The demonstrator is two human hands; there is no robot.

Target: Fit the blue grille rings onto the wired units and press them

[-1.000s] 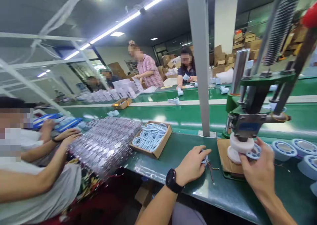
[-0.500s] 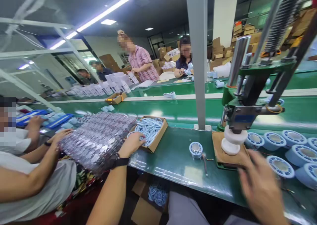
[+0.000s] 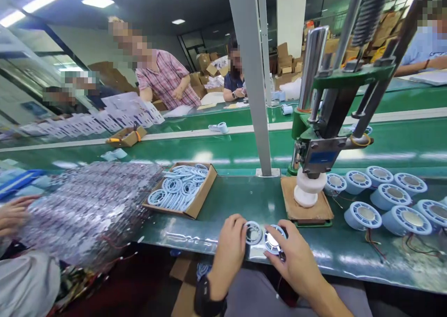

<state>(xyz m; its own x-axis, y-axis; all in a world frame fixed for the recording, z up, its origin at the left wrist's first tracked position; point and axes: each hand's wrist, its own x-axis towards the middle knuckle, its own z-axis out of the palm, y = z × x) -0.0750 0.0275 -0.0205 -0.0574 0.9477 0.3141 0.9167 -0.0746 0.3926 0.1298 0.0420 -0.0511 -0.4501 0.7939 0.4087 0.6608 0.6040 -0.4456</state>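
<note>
Head view showed me left hand (image 3: 230,246) pinching a ring (image 3: 259,233), right hand (image 3: 296,255) half-curled round a round blue part (image 3: 273,241), close together probably for alignment.

- Wears a black wristwatch (image 3: 205,297), left wrist (image 3: 219,284)
- Bare at the right hand (image 3: 296,256) and right forearm (image 3: 323,296)
- Dressed in plain grey trousers (image 3: 253,294) over the lap
</note>
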